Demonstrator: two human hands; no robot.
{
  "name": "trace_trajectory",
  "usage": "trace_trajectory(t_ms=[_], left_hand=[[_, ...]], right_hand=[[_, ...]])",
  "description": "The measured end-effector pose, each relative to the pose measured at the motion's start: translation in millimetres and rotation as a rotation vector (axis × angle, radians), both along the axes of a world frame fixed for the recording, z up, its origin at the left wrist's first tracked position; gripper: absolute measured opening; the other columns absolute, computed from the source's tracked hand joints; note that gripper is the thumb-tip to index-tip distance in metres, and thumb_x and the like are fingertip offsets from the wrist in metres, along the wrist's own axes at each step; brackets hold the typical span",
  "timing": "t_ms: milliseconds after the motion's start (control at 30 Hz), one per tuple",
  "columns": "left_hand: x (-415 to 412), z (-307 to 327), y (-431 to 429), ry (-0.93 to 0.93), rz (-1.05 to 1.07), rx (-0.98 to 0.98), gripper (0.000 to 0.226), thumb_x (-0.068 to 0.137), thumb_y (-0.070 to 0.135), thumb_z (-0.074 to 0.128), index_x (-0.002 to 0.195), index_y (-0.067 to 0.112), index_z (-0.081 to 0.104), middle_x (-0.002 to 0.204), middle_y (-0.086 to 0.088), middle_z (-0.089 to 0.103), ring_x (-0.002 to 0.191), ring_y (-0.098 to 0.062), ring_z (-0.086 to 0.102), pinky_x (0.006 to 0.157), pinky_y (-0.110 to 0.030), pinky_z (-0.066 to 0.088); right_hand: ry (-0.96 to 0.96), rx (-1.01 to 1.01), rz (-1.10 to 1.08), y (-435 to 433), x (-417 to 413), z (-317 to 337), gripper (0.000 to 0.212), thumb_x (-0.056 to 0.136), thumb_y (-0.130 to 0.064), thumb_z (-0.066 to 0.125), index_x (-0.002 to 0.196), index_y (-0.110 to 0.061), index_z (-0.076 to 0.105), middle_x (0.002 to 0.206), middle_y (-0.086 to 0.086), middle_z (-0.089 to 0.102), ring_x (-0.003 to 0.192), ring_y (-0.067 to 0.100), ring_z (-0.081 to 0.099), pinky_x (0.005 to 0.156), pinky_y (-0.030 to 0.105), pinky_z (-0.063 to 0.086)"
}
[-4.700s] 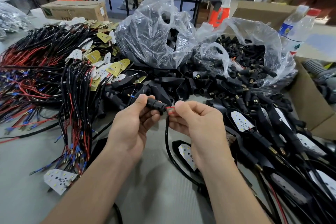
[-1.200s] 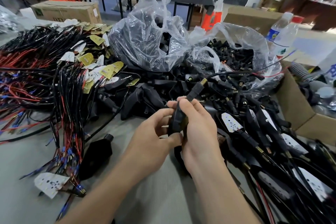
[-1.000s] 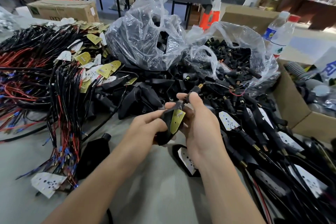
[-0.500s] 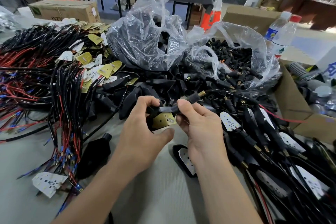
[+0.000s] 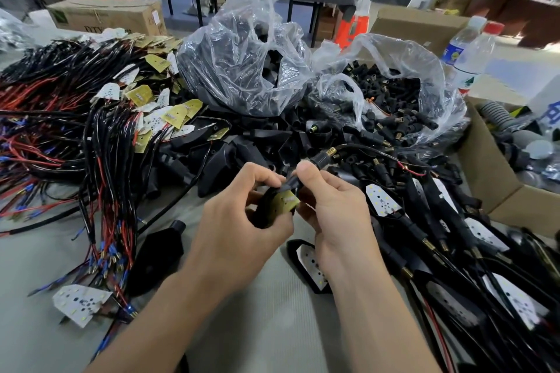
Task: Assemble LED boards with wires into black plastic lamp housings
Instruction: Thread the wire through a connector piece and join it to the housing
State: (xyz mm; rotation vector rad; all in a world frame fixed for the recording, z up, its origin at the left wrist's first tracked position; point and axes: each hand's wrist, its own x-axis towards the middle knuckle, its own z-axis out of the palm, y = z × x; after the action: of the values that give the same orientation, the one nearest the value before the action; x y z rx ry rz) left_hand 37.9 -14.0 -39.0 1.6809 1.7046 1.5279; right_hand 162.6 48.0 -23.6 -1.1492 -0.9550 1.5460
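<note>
My left hand (image 5: 239,221) grips a black lamp housing (image 5: 265,212) above the grey table. A yellow-backed LED board (image 5: 285,201) lies tilted at the housing's open face. My right hand (image 5: 336,209) pinches the housing's black stem (image 5: 321,159), whose brass tip points up and right. A black wire (image 5: 363,150) runs from that tip off to the right. Part of the housing is hidden by my fingers.
Wired LED boards (image 5: 100,118) are heaped at the left. Loose black housings (image 5: 230,154) lie ahead, with two clear bags (image 5: 248,70) of black parts behind. Finished lamps (image 5: 454,236) pile up at the right beside a cardboard box (image 5: 491,185). One housing (image 5: 160,254) lies near left.
The housing has been turned, so the yellow board now faces up and right between my hands. My left fingers have shifted lower around the housing body.
</note>
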Motion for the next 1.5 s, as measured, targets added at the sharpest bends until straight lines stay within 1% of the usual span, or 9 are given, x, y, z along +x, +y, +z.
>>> trace_trajectory(t_ms=[167, 333, 400, 467, 567, 667, 833, 1033, 1500], left_hand=[[-5.5, 0.3, 7.3, -0.238, -0.101, -0.061, 0.021, 0.082, 0.022, 0.072, 0.099, 0.032, 0.067, 0.093, 0.005, 0.076, 0.08, -0.02, 0.072, 0.073, -0.043, 0.061], [-10.4, 0.8, 13.7, -0.594, -0.172, -0.122, 0.021, 0.084, 0.016, 0.074, 0.101, 0.028, 0.069, 0.097, -0.003, 0.078, 0.087, -0.019, 0.075, 0.073, -0.034, 0.063], [-12.1, -1.5, 13.1, -0.52, -0.079, -0.102, 0.023, 0.081, 0.025, 0.077, 0.096, 0.033, 0.063, 0.104, 0.005, 0.078, 0.094, -0.013, 0.075, 0.081, -0.039, 0.063], [-13.2, -3.9, 11.3, -0.221, 0.09, -0.073, 0.02, 0.081, 0.036, 0.081, 0.09, 0.035, 0.063, 0.112, 0.023, 0.073, 0.103, 0.0, 0.07, 0.091, -0.034, 0.057], [-13.1, -6.5, 8.4, 0.01, 0.271, -0.031, 0.011, 0.082, 0.044, 0.081, 0.081, 0.038, 0.072, 0.116, 0.032, 0.066, 0.094, 0.005, 0.065, 0.088, -0.032, 0.054], [-15.1, -7.1, 9.4, 0.002, 0.307, -0.012, 0.007, 0.083, 0.042, 0.081, 0.079, 0.038, 0.076, 0.115, 0.031, 0.066, 0.086, 0.0, 0.063, 0.087, -0.035, 0.054], [-16.5, -3.5, 11.4, -0.032, 0.186, 0.061, 0.01, 0.09, 0.038, 0.072, 0.081, 0.037, 0.074, 0.121, 0.035, 0.065, 0.13, 0.001, 0.052, 0.109, -0.02, 0.038], [-16.4, -6.5, 16.1, -0.075, 0.235, 0.022, 0.013, 0.089, 0.035, 0.068, 0.08, 0.032, 0.076, 0.117, 0.032, 0.065, 0.124, 0.003, 0.054, 0.109, -0.03, 0.042], [-15.8, -2.4, 13.5, 0.086, 0.204, 0.21, 0.008, 0.091, 0.03, 0.071, 0.085, 0.026, 0.074, 0.125, 0.026, 0.063, 0.129, -0.003, 0.05, 0.109, -0.014, 0.033]], right_hand=[[0.052, 0.017, 0.07, 2.2, 5.4, 1.8, 0.014, 0.089, -0.025, 0.076, 0.076, -0.021, 0.08, 0.082, -0.001, 0.076, 0.075, 0.008, 0.067, 0.071, 0.025, 0.052], [0.095, -0.003, 0.102, 6.0, 8.6, 2.7, 0.011, 0.085, -0.011, 0.08, 0.074, -0.012, 0.079, 0.077, 0.007, 0.073, 0.064, 0.013, 0.062, 0.056, 0.019, 0.05], [0.087, -0.01, 0.056, 6.8, 7.2, 0.6, 0.014, 0.081, -0.01, 0.083, 0.069, -0.012, 0.078, 0.075, 0.01, 0.071, 0.061, 0.014, 0.06, 0.057, 0.019, 0.052], [0.076, -0.005, 0.008, 7.2, 5.7, -1.4, 0.018, 0.08, -0.01, 0.085, 0.064, -0.013, 0.077, 0.074, 0.009, 0.071, 0.06, 0.013, 0.061, 0.059, 0.019, 0.054], [0.102, 0.001, -0.038, 5.7, 2.1, -2.8, 0.021, 0.081, -0.007, 0.084, 0.062, -0.012, 0.077, 0.075, 0.009, 0.074, 0.061, 0.012, 0.067, 0.062, 0.018, 0.055], [0.153, 0.016, -0.032, 3.0, -1.7, -2.0, 0.017, 0.084, -0.003, 0.081, 0.068, -0.01, 0.079, 0.078, 0.01, 0.077, 0.069, 0.014, 0.073, 0.064, 0.018, 0.056], [0.152, 0.063, -0.06, -0.1, -6.1, -0.7, 0.012, 0.085, 0.003, 0.077, 0.081, -0.008, 0.078, 0.076, 0.006, 0.077, 0.072, 0.011, 0.073, 0.066, 0.019, 0.056], [0.19, 0.065, -0.159, -3.0, -12.3, -1.8, 0.012, 0.085, 0.005, 0.077, 0.092, -0.004, 0.074, 0.071, 0.002, 0.075, 0.066, 0.007, 0.069, 0.063, 0.018, 0.055], [0.254, 0.041, -0.249, -0.1, -8.9, -1.0, 0.008, 0.087, -0.001, 0.078, 0.085, -0.006, 0.072, 0.066, -0.001, 0.067, 0.057, 0.008, 0.061, 0.062, 0.019, 0.055]])
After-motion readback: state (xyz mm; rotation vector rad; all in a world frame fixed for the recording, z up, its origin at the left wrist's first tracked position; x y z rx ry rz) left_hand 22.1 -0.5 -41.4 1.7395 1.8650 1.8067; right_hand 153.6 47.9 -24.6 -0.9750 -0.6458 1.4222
